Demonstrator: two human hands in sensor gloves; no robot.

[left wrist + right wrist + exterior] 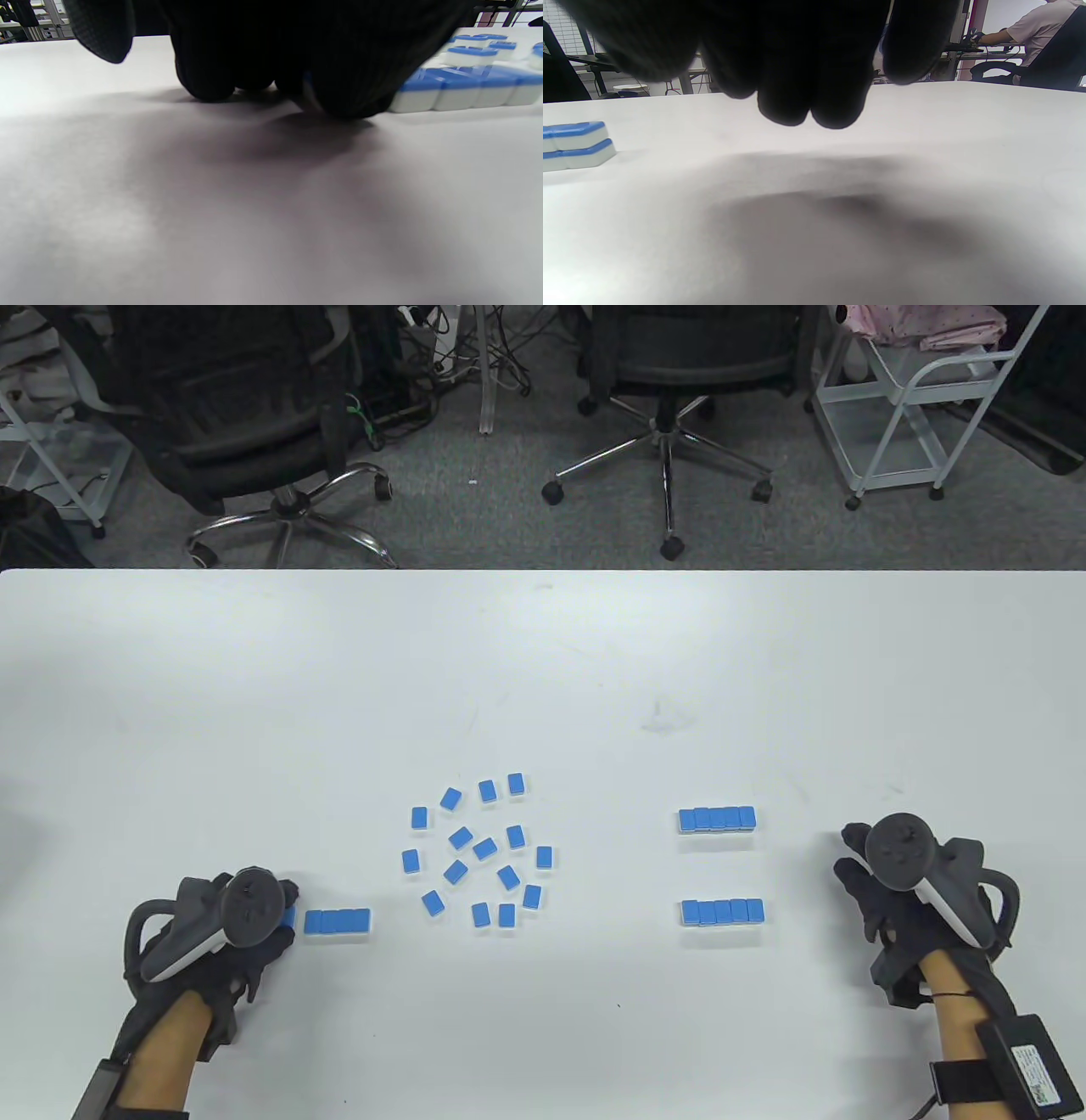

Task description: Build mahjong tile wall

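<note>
Table view: my left hand (242,920) pinches a tile (289,918) beside the near-left row (338,922); my right hand (891,891) hangs relaxed, holding nothing.

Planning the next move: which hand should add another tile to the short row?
Left, probably. The left hand already sits at the short row, with the loose tiles just beyond it. The right hand rests past the two finished rows, farther away.
</note>
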